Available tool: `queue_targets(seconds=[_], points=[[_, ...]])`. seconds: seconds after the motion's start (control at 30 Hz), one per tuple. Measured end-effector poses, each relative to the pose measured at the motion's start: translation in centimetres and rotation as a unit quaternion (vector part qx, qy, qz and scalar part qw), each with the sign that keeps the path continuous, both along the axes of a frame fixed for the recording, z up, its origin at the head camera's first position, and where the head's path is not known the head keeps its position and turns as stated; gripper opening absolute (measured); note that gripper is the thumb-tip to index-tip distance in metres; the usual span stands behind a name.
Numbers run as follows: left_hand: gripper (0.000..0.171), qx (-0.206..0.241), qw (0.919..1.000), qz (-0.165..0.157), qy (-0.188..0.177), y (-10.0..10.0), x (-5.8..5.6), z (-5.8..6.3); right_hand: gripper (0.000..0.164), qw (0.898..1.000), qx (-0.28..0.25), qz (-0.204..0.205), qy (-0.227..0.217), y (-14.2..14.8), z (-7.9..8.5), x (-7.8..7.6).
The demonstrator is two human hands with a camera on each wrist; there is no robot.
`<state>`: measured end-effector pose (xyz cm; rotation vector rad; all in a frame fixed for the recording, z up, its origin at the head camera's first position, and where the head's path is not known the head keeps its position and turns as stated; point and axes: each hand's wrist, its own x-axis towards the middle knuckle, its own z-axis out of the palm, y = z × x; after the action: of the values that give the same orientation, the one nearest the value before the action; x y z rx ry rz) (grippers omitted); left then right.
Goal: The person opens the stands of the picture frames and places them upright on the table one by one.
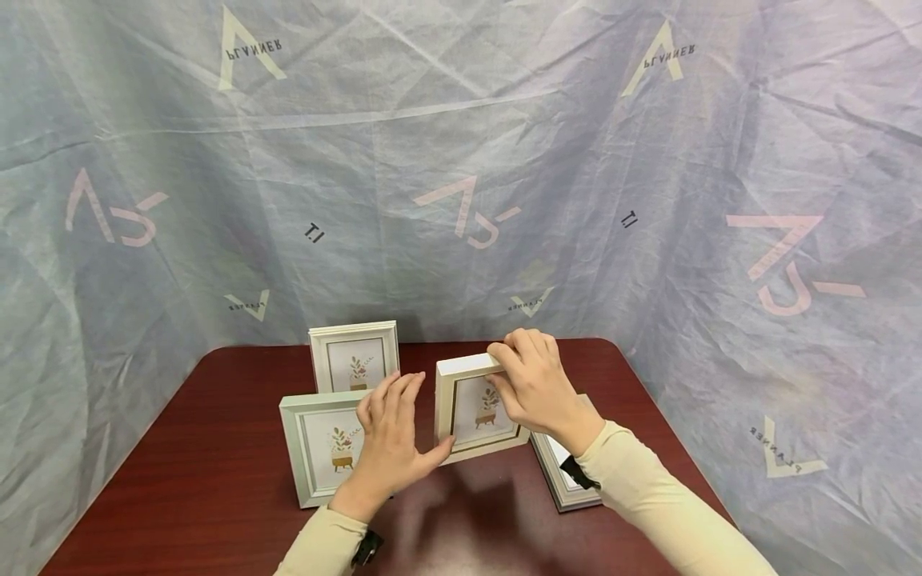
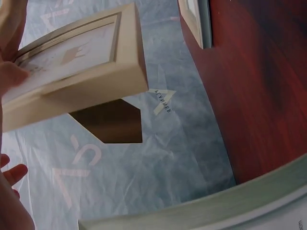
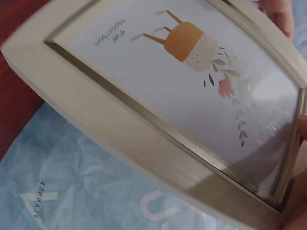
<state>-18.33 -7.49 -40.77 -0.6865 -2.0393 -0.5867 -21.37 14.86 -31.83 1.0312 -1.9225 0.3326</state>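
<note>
Left of the cream frame (image 1: pixel 471 424) stand two more: a green frame (image 1: pixel 324 436) and, farther back, a white frame (image 1: pixel 353 360). Beside it, our left hand (image 1: pixel 392 440) has thumb and fingers apart; whether it touches, we cannot tell. Raised off the red table (image 1: pixel 180 448), the cream frame seems mid-positioning; we judge the next move calls for steady lowering. Our right hand (image 1: pixel 539 388) pinches its top edge. Right of it lies a fourth frame (image 1: pixel 555 474). We count four frames, two hands.

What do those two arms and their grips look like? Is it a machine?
No, a person. Long, cream-coloured fabric sleeves cover both forearms, with small black objects, their details unclear, at the wrists. The left grip and right grip are human hands without gloves.
</note>
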Motion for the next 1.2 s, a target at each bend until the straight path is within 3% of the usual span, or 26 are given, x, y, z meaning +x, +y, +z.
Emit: queue_targets(seconds=[0.27, 1.0, 1.2], points=[[0.084, -0.004, 0.9991, 0.026, 0.034, 0.9, -0.1, -0.8, 0.025, 0.999, 0.010, -0.032, -0.034, -0.3, -0.1, 0.2], [0.080, -0.021, 0.9972, 0.060, 0.039, 1.4, -0.5, -2.2, 0.022, 0.995, 0.014, -0.071, -0.071, -1.3, -1.4, 0.2], [0.083, -0.041, 0.9947, 0.088, 0.033, 1.3, -0.9, -2.5, 0.022, 0.995, 0.015, -0.075, -0.064, -1.6, -1.7, -0.3]])
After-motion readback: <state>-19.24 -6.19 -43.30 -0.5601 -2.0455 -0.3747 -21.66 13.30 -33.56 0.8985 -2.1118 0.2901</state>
